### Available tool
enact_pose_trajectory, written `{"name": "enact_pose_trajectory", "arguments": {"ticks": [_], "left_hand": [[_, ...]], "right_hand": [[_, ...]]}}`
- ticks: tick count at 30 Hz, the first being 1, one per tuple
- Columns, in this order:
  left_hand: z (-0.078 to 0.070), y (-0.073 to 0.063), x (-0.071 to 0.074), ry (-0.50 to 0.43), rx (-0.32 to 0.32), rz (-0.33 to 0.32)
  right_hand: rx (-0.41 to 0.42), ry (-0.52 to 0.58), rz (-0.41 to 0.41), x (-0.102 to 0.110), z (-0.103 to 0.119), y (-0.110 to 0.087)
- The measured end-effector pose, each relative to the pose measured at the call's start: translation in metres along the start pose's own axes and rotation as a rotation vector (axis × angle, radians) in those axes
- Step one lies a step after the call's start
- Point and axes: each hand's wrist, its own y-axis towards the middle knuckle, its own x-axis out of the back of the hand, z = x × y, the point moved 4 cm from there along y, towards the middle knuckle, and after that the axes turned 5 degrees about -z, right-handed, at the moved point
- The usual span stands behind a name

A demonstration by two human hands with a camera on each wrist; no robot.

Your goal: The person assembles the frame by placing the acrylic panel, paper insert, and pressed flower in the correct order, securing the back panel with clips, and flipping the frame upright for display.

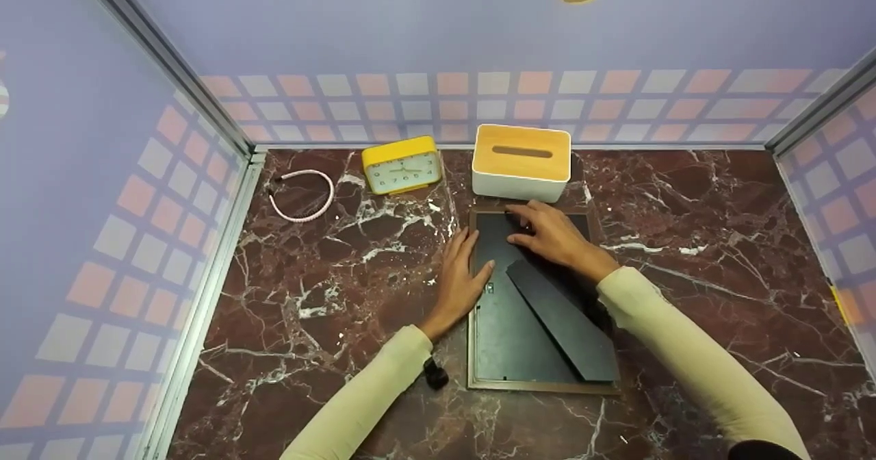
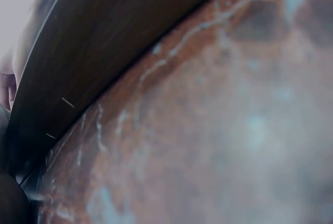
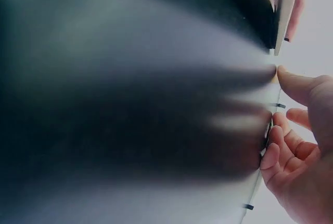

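Observation:
A picture frame [image 1: 471, 357] lies with its back up on the marble-patterned table, below the tissue box. Its black backing board [image 1: 510, 337] carries a black easel leg [image 1: 568, 330] slanting down to the right. My left hand [image 1: 460, 282] rests along the frame's left edge, fingers stretched and thumb over the board. Up near the top edge, my right hand [image 1: 551, 234] touches the board with its fingertips and thumb. Small dark tabs [image 3: 248, 207] show along the board's edge in the right wrist view. The frame's dark side [image 2: 104, 41] fills the upper left of the left wrist view.
Behind the frame stands a white tissue box [image 1: 520, 185] with a wooden lid. A yellow alarm clock [image 1: 402, 165] is to its left, and a pale pink headband [image 1: 331, 193] lies farther left. Patterned walls [image 1: 438, 29] border the table at the back and sides.

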Motion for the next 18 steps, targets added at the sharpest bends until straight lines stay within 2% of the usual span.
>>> {"name": "enact_pose_trajectory", "arguments": {"ticks": [10,18], "left_hand": [[-0.001,0.0014,0.0004,0.017,0.026,0.018],[0.0013,-0.0001,-0.0006,0.007,0.035,0.017]], "right_hand": [[0.043,-0.019,0.004,0.0019,0.0027,0.0032],[0.11,-0.083,0.022,-0.0002,0.0064,-0.001]]}}
